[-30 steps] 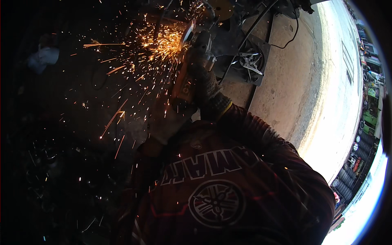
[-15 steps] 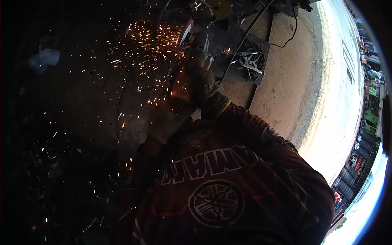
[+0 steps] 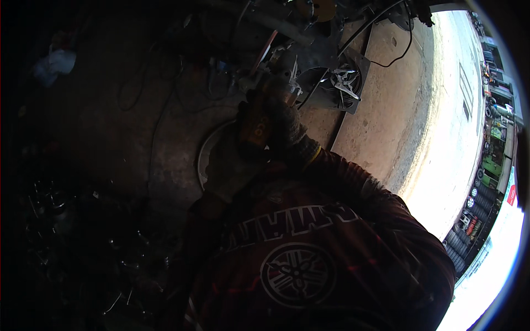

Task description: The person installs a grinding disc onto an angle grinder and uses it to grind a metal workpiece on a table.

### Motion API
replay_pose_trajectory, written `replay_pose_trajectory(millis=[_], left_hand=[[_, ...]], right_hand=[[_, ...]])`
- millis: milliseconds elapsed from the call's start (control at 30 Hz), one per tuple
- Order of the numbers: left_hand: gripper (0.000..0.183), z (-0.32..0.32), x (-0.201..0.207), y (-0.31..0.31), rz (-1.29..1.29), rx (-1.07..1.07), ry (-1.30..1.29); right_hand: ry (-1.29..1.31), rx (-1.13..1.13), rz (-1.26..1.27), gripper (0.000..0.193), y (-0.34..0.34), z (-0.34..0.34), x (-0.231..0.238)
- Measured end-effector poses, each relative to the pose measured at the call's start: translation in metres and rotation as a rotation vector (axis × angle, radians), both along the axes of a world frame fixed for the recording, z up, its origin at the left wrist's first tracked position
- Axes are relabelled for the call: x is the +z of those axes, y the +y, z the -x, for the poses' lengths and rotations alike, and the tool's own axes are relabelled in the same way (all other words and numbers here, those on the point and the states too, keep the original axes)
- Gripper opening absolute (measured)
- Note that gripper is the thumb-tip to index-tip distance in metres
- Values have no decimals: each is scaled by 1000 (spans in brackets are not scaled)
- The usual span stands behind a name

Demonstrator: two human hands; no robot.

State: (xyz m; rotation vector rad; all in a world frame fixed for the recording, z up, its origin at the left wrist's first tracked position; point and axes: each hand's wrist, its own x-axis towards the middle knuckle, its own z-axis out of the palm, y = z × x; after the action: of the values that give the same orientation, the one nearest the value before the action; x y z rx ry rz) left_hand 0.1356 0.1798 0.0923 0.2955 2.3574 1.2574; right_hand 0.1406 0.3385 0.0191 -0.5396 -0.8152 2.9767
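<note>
An orange angle grinder point(image 3: 256, 128) is held between my two gloved hands in front of my chest. My left hand point(image 3: 227, 165), dim in shadow, is closed around the rear of its body. Around the front of the tool, near its head, my right hand point(image 3: 284, 118) is closed in a knit glove with a yellow cuff edge. The grinder's disc point(image 3: 265, 51) stands edge-on beyond my hands, close to a dark metal bar point(image 3: 276, 25). Whether disc and bar touch, I cannot tell. No sparks show.
Locking pliers point(image 3: 345, 83) lie on a dark fan-like housing point(image 3: 356, 66) to the right. Black cables point(image 3: 157, 129) trail over the floor at left. A round rim point(image 3: 202, 157) shows beside my left hand. Small metal pieces point(image 3: 130, 265) are scattered at lower left.
The spray of orange sparks has stopped. My hands and the grinder have shifted slightly right and down in the picture, and the round rim by my left hand has become visible.
</note>
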Motion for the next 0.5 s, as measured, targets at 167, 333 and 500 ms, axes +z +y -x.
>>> replay_pose_trajectory(millis=[167, 333, 500], left_hand=[[86, 6, -18, -4, -25, -101, 91], [82, 11, -5, 5, 2, -76, 184], [78, 17, -10, 7, -43, -108, 233]], right_hand=[[-1, -20, 52, 59, 1, -2, -6], [-39, 27, 42, 64, 8, -1, 4], [-23, 22, 26, 66, 13, 5, 17]])
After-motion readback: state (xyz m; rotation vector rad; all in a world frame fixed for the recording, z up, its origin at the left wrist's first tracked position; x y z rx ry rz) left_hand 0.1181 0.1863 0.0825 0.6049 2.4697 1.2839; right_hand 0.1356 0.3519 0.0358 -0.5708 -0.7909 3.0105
